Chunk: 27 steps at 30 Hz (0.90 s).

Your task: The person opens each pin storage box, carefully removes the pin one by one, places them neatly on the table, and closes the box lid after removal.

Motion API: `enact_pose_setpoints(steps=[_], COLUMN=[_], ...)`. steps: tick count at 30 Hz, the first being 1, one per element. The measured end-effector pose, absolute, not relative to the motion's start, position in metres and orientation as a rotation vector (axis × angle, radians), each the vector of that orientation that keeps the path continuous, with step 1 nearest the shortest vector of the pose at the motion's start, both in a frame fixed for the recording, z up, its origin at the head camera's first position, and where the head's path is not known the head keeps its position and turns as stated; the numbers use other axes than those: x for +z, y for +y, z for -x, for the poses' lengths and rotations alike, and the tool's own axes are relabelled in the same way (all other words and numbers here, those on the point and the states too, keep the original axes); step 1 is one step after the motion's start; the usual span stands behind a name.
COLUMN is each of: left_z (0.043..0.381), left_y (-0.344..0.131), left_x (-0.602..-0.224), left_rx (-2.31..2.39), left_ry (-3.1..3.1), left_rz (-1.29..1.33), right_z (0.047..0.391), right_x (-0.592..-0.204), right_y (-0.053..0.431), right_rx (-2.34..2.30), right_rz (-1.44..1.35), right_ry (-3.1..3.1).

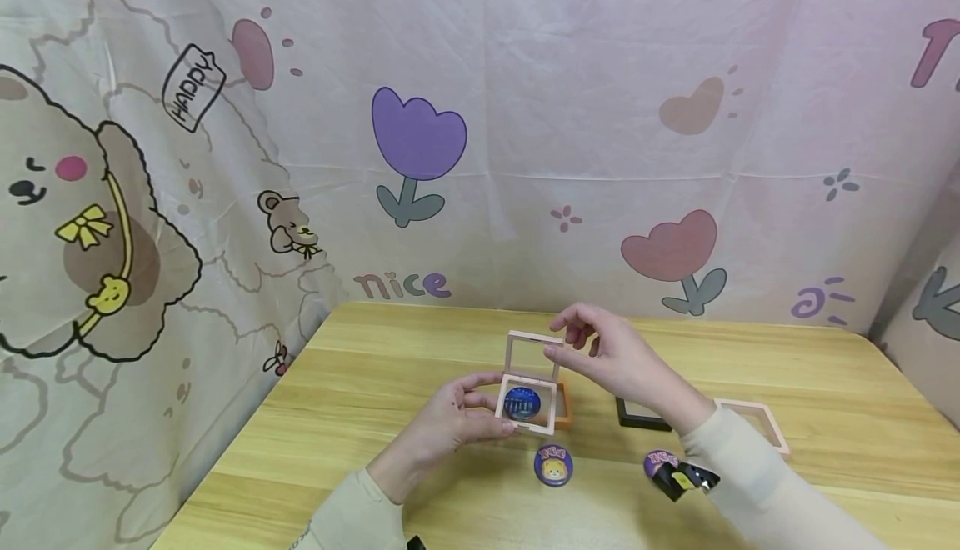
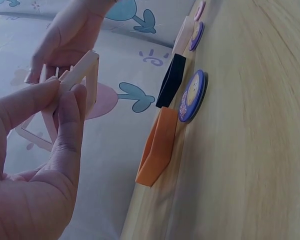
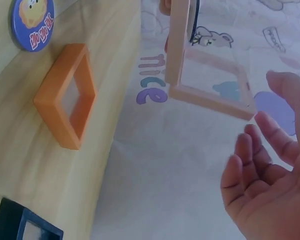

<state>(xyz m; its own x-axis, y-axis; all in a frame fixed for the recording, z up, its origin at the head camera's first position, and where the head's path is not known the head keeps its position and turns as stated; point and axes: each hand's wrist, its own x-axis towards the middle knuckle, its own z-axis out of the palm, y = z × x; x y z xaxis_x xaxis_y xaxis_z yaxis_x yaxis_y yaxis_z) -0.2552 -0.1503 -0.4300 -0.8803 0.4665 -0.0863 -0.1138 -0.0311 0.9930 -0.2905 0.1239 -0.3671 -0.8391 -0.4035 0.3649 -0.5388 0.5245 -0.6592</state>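
Observation:
My left hand [image 1: 457, 417] pinches a pale pink hinged display frame [image 1: 553, 417] by its side, between thumb and fingers, above the table. Its lid is raised and a clear film spans each half. Inside the lower half lies a round dark blue badge [image 1: 522, 403]. At the lid's upper right corner is my right hand [image 1: 611, 358], thumb and forefinger spread and the other fingers loosely bent. In the right wrist view, a fingertip [image 3: 262, 120] of that hand is at the lid's corner; whether it touches cannot be told.
Behind the held frame an orange frame [image 2: 157, 147] stands on the wooden table [image 1: 300, 417]. Further right are a black frame [image 1: 645, 422] and another pink frame [image 1: 776, 433]. Two purple bear badges lie nearer, one in front [image 1: 553, 465], one [image 1: 660, 460] partly behind the right wrist's camera.

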Motion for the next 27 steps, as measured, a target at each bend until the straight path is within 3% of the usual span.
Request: enact_pose_setpoints(steps=[16,27], left_z=[0.255,0.256], left_y=[-0.151,-0.151], left_x=[-0.43,-0.432], left_rx=[1.967,1.975], left_ry=[1.869,1.839], left_rz=[-0.357,-0.377], right_z=[0.265,0.26], right_x=[-0.364,-0.371], right_y=[0.102,0.086], right_rx=[0.921,0.696], right_rz=[-1.139,-1.177], right_ry=[-2.545,-2.584])
